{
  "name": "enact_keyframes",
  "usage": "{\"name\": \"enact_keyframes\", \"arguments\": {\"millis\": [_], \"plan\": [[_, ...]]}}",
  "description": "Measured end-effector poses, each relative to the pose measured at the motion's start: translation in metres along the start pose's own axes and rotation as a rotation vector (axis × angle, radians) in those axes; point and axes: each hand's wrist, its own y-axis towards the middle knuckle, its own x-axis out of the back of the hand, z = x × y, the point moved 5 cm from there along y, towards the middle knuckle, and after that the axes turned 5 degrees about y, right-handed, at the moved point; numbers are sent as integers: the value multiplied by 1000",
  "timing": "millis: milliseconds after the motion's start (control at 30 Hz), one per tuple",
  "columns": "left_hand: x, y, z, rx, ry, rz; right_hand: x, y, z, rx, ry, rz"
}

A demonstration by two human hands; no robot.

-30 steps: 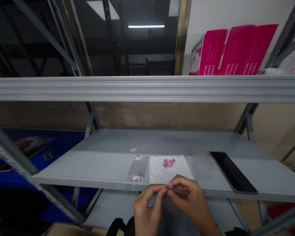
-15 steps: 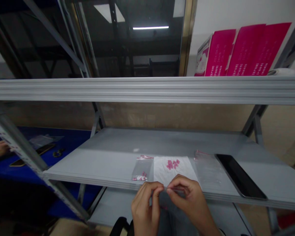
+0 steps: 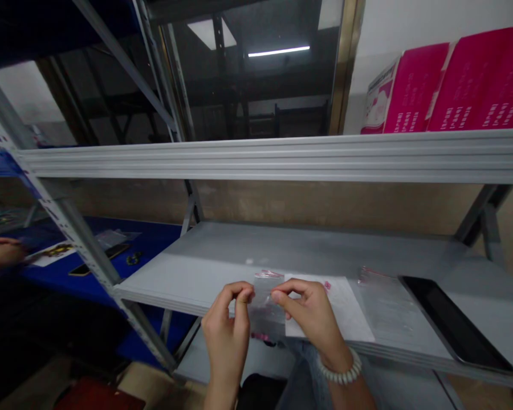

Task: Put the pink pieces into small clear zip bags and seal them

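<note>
My left hand (image 3: 233,319) is closed, thumb and fingertips pinched together in front of a small clear zip bag (image 3: 268,279). Facing it across a short gap, my right hand (image 3: 310,313) pinches too and partly covers a white paper sheet (image 3: 348,310). Whatever lies between the fingertips is too fine to make out. Pink beads (image 3: 327,286) show on the paper, the others hidden behind my right hand. More small pink pieces (image 3: 260,336) appear low between my hands; whether they lie in the bag or hang below the fingers, I cannot tell.
Right of the paper lie another clear bag (image 3: 385,302) and a dark tablet (image 3: 453,322) near the shelf edge. A metal beam (image 3: 260,159) crosses above, with pink boxes (image 3: 414,91) over it. Another person's hand (image 3: 2,253) is at a blue table (image 3: 162,233) on the left.
The view has turned left. My hands have risen and moved left from the paper's front edge to before the zip bag, the fingertips now farther apart. My right hand now covers most beads.
</note>
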Motion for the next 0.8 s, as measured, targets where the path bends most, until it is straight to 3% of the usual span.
{"name": "enact_keyframes", "arguments": {"millis": [133,300,433,567,700,733,800], "plan": [[-10,20,9,52,3,40,-4,26,-9,-14,70,25],[-49,40,42,83,73,136,9,48,-35,-35,41,-10],[-74,46,68,75,148,196,42,35,-37,17,-30,-170],[-79,45,79,70,233,221,98,0,-18,60,-120,-357],[-90,34,57,8,231,223,169,-40,10,164,-474,-678],[-98,28,44,-33,201,250,181,-46,16,209,-596,-712],[-119,12,9,-144,111,353,193,-50,25,317,-847,-635]]}}
